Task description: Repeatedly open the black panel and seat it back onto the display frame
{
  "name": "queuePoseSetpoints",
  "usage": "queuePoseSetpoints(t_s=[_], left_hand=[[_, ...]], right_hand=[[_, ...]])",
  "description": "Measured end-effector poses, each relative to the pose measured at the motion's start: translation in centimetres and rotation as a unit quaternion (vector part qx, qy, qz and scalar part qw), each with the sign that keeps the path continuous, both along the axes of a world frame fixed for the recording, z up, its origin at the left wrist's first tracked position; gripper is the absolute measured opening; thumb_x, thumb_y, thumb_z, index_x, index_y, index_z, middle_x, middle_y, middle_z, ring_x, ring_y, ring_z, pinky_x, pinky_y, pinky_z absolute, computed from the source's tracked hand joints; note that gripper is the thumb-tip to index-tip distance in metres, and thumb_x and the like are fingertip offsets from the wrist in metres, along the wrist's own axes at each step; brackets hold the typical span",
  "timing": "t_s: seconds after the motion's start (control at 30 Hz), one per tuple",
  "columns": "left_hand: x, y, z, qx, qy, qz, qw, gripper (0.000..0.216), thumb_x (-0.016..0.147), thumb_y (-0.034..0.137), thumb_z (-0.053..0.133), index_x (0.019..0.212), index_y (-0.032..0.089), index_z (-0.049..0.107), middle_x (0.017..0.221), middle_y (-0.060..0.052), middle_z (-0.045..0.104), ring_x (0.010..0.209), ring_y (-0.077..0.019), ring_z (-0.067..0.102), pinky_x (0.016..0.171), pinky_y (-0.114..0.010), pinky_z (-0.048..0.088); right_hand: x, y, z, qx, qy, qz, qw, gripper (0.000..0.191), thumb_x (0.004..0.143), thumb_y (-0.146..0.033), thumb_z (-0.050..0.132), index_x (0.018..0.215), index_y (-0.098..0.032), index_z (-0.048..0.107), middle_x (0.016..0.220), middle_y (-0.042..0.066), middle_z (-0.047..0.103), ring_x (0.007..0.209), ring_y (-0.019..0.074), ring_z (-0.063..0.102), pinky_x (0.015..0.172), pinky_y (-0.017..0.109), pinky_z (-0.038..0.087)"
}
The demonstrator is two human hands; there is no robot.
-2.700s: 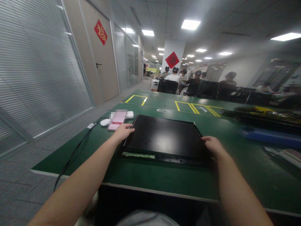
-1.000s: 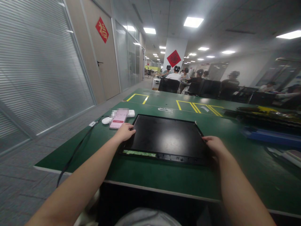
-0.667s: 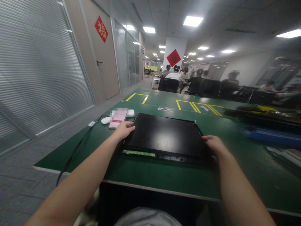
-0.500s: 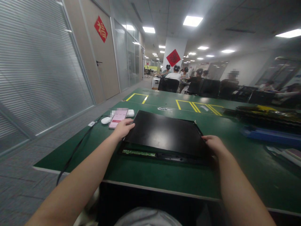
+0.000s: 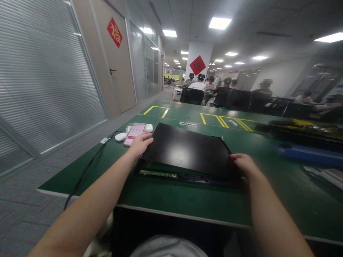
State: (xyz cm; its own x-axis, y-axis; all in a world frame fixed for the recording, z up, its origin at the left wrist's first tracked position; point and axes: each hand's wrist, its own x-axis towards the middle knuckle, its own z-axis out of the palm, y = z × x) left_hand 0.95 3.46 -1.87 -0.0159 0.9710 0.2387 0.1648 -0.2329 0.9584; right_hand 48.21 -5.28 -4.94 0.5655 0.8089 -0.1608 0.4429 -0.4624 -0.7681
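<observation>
A flat black display panel (image 5: pixel 184 148) lies tilted over a thin black frame (image 5: pixel 203 179) on the green table. My left hand (image 5: pixel 140 144) pinches the panel's left edge, thumb on the near face and the other fingers partly hidden. At the right edge, my right hand (image 5: pixel 242 162) is closed on the corner where panel and frame meet. Whether it grips the panel, the frame or both is hard to tell. Along the frame's near side a green circuit board strip (image 5: pixel 158 174) shows below the panel's lower edge.
Beyond my left hand are a phone (image 5: pixel 135 134), a white mouse-like object (image 5: pixel 119 136) and a black cable (image 5: pixel 88 167). A blue tray (image 5: pixel 308 153) and a dark stack (image 5: pixel 305 134) stand at right. Yellow tape (image 5: pixel 157 107) marks the green table (image 5: pixel 171 203). People sit farther back.
The panel's left side has risen slightly, and my left hand has moved up a little with it. My right hand stays in nearly the same place.
</observation>
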Motion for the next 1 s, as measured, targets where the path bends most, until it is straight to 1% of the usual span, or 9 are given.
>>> queuePoseSetpoints(t_s=[0.1,0.2,0.3,0.37,0.47,0.6,0.73,0.83,1.0], left_hand=[[0.1,-0.2,0.2,-0.014,-0.02,0.004,1.0,0.04,0.057,0.04,0.08,0.089,0.017,0.077,0.139,-0.014,0.058,0.129,-0.0321,0.051,0.111,-0.042,0.034],[0.3,-0.5,0.3,-0.03,-0.051,0.012,0.998,0.041,0.052,0.04,0.082,0.086,0.017,0.077,0.132,-0.013,0.063,0.123,-0.0329,0.057,0.107,-0.044,0.039],[0.4,-0.7,0.2,-0.057,-0.069,0.007,0.996,0.048,0.048,0.042,0.084,0.088,0.017,0.076,0.11,-0.012,0.073,0.107,-0.0327,0.065,0.096,-0.045,0.047],[0.4,-0.8,0.1,-0.067,-0.065,0.001,0.996,0.052,0.047,0.043,0.084,0.091,0.016,0.075,0.095,-0.01,0.075,0.096,-0.0314,0.068,0.089,-0.044,0.051],[0.3,-0.9,0.1,-0.064,-0.019,0.009,0.998,0.049,0.049,0.042,0.083,0.09,0.016,0.075,0.086,-0.009,0.075,0.089,-0.0308,0.069,0.084,-0.043,0.052],[0.0,-0.8,0.2,-0.018,0.112,0.017,0.993,0.028,0.059,0.036,0.073,0.081,0.018,0.076,0.092,-0.009,0.075,0.097,-0.0317,0.067,0.093,-0.043,0.049],[-0.2,-0.7,0.3,0.027,0.247,0.025,0.968,0.015,0.063,0.03,0.066,0.072,0.022,0.075,0.105,-0.009,0.073,0.111,-0.0338,0.062,0.102,-0.042,0.043],[-0.4,-0.4,-0.2,0.025,0.297,0.04,0.954,0.015,0.065,0.032,0.066,0.071,0.022,0.075,0.109,-0.01,0.072,0.115,-0.0358,0.059,0.103,-0.043,0.042],[-0.7,0.3,-1.3,0.033,0.326,0.039,0.944,0.019,0.066,0.034,0.065,0.075,0.022,0.076,0.112,-0.011,0.069,0.116,-0.0355,0.058,0.105,-0.042,0.041]], right_hand=[[0.2,0.1,-0.3,0.006,-0.004,0.001,1.0,0.047,0.063,-0.002,0.054,0.104,-0.014,0.075,0.09,0.012,0.074,0.078,0.0214,0.069,0.069,0.028,0.053],[0.5,0.2,-0.7,0.019,-0.01,0.007,1.0,0.04,0.064,-0.006,0.059,0.099,-0.015,0.076,0.087,0.012,0.074,0.079,0.0228,0.069,0.07,0.03,0.053],[0.6,0.3,-0.9,0.024,-0.026,0.012,0.999,0.035,0.065,-0.009,0.062,0.095,-0.016,0.077,0.084,0.013,0.074,0.08,0.0236,0.069,0.071,0.03,0.053],[0.5,0.2,-0.8,0.021,-0.034,0.011,0.999,0.035,0.065,-0.009,0.061,0.096,-0.016,0.077,0.084,0.012,0.074,0.08,0.0233,0.069,0.071,0.03,0.053],[0.3,0.2,-0.5,0.013,-0.035,0.001,0.999,0.041,0.063,-0.005,0.058,0.098,-0.015,0.076,0.087,0.012,0.074,0.079,0.0222,0.069,0.072,0.029,0.053],[0.0,0.1,-0.2,0.007,-0.041,0.003,0.999,0.045,0.063,-0.002,0.054,0.101,-0.014,0.076,0.09,0.012,0.074,0.078,0.0205,0.069,0.074,0.028,0.052],[0.2,0.1,-0.4,0.008,-0.054,0.005,0.999,0.047,0.062,-0.002,0.054,0.103,-0.015,0.076,0.094,0.011,0.075,0.079,0.02,0.069,0.072,0.027,0.052],[0.3,0.1,-0.5,0.012,-0.046,0.01,0.999,0.047,0.063,-0.003,0.054,0.104,-0.015,0.075,0.095,0.011,0.075,0.079,0.0198,0.069,0.07,0.026,0.052],[0.5,0.1,-0.8,0.015,-0.044,0.014,0.999,0.041,0.067,-0.006,0.056,0.101,-0.016,0.076,0.091,0.011,0.074,0.08,0.0214,0.069,0.07,0.028,0.052]])
